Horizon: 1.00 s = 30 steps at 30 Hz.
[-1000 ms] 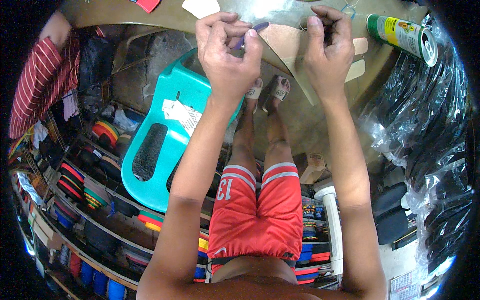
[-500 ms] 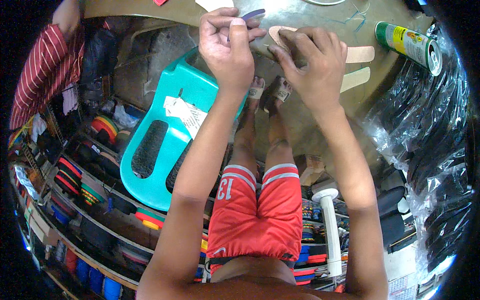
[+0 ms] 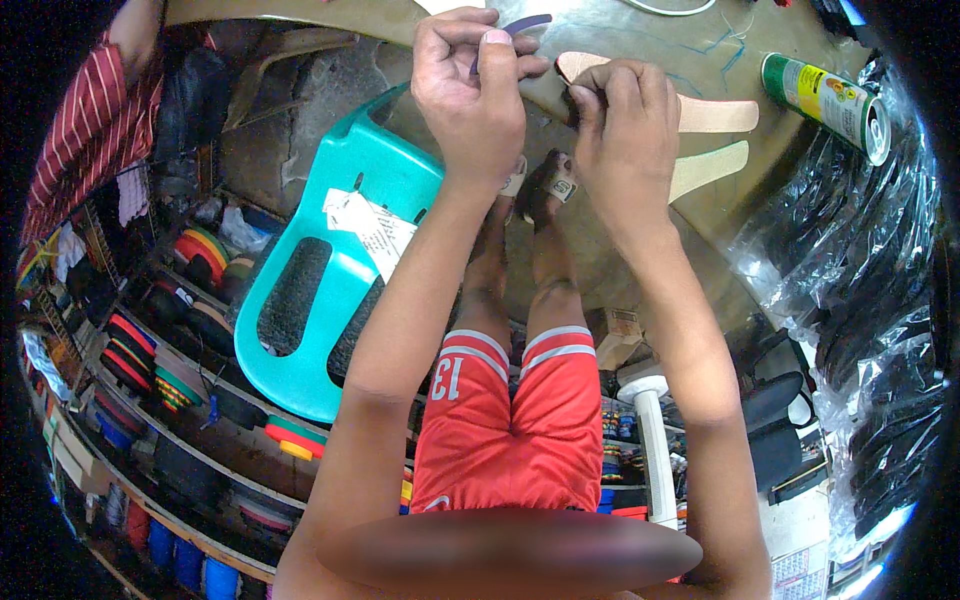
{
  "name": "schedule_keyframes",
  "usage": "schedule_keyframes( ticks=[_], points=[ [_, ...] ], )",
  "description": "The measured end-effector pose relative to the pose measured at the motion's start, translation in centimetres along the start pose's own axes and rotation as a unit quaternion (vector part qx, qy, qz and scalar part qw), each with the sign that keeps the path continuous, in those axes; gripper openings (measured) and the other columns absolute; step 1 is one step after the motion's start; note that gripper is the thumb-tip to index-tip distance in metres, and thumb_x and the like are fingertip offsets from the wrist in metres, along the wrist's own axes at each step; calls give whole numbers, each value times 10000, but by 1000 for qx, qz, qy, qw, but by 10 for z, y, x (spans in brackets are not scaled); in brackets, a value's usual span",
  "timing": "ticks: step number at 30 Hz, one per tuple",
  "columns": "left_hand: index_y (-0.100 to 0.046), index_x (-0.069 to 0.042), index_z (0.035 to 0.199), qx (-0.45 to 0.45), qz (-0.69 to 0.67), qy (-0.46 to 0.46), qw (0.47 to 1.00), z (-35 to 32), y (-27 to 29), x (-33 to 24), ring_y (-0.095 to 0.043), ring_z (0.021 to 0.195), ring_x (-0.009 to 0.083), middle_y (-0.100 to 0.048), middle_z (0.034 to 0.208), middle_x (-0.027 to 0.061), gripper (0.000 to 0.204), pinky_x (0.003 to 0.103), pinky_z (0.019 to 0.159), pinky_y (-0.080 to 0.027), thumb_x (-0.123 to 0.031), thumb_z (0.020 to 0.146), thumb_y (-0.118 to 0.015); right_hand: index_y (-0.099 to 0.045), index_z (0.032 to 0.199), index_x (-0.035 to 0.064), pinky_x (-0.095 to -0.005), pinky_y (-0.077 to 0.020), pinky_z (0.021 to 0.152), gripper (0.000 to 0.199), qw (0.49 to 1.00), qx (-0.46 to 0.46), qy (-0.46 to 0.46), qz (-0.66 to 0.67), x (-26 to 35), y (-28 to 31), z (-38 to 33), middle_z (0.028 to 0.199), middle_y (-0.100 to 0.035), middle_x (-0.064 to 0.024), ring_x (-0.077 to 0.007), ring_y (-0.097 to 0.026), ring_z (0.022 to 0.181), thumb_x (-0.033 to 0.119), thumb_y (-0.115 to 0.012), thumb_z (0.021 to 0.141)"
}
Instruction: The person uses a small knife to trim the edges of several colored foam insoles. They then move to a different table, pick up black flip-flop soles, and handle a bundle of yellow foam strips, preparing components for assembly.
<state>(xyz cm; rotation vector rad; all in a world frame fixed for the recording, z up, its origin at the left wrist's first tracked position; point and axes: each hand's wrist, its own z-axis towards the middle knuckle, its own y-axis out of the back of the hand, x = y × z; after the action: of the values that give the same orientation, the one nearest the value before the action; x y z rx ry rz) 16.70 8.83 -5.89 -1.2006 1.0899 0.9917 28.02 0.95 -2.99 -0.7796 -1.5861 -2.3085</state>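
Fingers (image 3: pixel 450 35) of the left hand (image 3: pixel 468 95) pinch one purple strip (image 3: pixel 530 22) between thumb and forefinger, the others loosely curled; those of the right hand (image 3: pixel 622 150) bend in against the thumb, gripping one beige piece (image 3: pixel 580 64). That piece lies between the hands, at the near edge of the olive table (image 3: pixel 655 40). Two beige ends (image 3: pixel 725 116) point out to the right of the right hand; whether they join the gripped piece, I cannot tell. One green, white and yellow can (image 3: pixel 825 105) lies on its side farther right, its end toward the viewer and its contents hidden. Below, near the legs, is one brown box (image 3: pixel 612 335), its inside unclear. Lower left, shelves (image 3: pixel 230 465) hold stacks of coloured slabs, too many to count; three blue cylinders (image 3: pixel 188 562) show beneath. One teal stool (image 3: pixel 290 370) bears white papers (image 3: pixel 370 230). Both forearms reach up and forward from bent elbows, hands raised nearly level, well apart from the stool: left palm turned upward, right hand back uppermost.
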Motion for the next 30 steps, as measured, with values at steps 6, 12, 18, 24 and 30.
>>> schedule_keyframes(
  ticks=[6, 12, 18, 24, 30],
  points=[
    [-469, 24, 1064, -4, -30, 7, 1000, 2, -2, -5, -712, 866, 281, -564, 1147, 174, 91, 389, 681, -672, -35, 1007, -508, -586, 1062, 37, -467, -506, 753, 194, 994, 67, -14, 83, -12, 27, 14, 944, -599, -156, -373, -621, 891, 26, -636, 875],
    [-464, 26, 1062, -21, -125, 50, 991, 1, -4, -15, -689, 874, 226, -532, 1141, 153, 84, 377, 693, -667, -21, 1002, -500, -720, 1103, 143, -425, -528, 757, 211, 990, 133, 38, 23, -14, 37, 35, 986, -635, -99, -326, -655, 867, 150, -699, 894],
    [-471, -15, 1072, -40, -62, 59, 995, 1, -1, -37, -672, 858, 256, -583, 1175, 189, 113, 422, 669, -637, -92, 1009, -524, -703, 1063, 136, -473, -542, 689, 174, 991, 98, -92, -23, 2, 32, 25, 938, -611, -122, -359, -671, 788, 240, -675, 927],
    [-468, 2, 1082, -36, -76, 107, 991, -17, -7, -56, -659, 874, 221, -532, 1199, 165, 123, 390, 680, -639, -82, 1013, -524, -726, 1066, 165, -438, -551, 713, 207, 997, 18, -63, -30, 6, 27, 10, 987, -603, -106, -324, -663, 871, 113, -693, 868],
    [-473, 1, 1087, -48, -117, 155, 980, -18, 6, -58, -650, 883, 203, -538, 1178, 146, 135, 377, 687, -640, -88, 1014, -544, -760, 1066, 208, -400, -540, 746, 285, 986, 152, 48, 44, -26, 48, 16, 1045, -608, -76, -272, -656, 937, 66, -735, 820]
  ],
)
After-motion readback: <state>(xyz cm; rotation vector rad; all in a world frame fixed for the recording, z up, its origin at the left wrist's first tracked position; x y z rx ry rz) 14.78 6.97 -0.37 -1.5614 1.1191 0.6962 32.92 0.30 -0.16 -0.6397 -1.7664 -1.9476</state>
